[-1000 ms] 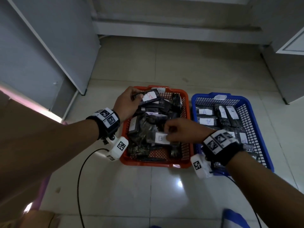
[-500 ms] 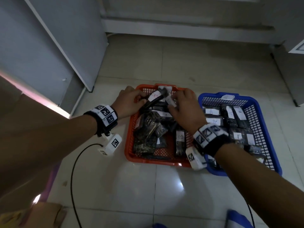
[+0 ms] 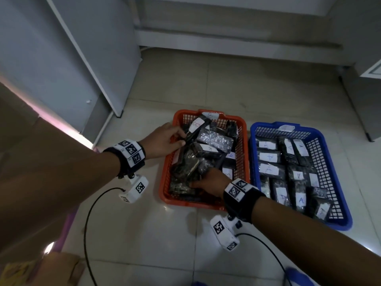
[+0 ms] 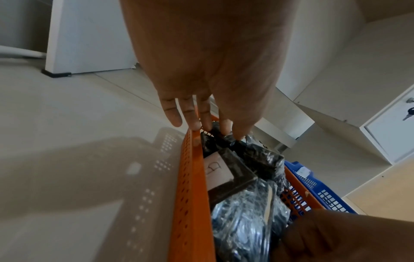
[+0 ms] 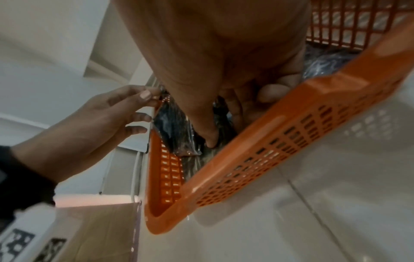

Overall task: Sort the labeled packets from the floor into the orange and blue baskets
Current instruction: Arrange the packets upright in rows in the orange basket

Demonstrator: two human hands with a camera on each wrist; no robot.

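The orange basket (image 3: 163, 182) holds a heap of dark packets. Beside it on the right, the blue basket (image 3: 268, 126) holds several packets labelled A. At the orange basket's far left corner my left hand (image 3: 181, 139) pinches the end of a dark packet (image 3: 198, 129) with a white label in red ink. The left wrist view shows those fingertips (image 4: 224, 129) on its black wrap. My right hand (image 3: 208, 182) is down in the near end of the orange basket, thumb and curled fingers (image 5: 271, 92) closed round a packet (image 5: 221, 113) in the pile.
A grey cabinet (image 3: 82, 58) stands at the left and another cabinet (image 3: 367, 100) at the far right. A cardboard box (image 3: 57, 267) lies at the bottom left. Black cables (image 3: 86, 223) trail from both wrists over the tiled floor.
My right hand has moved from the far end of the orange basket back to its near end and dug into the pile. The left hand keeps its hold on the labelled packet.
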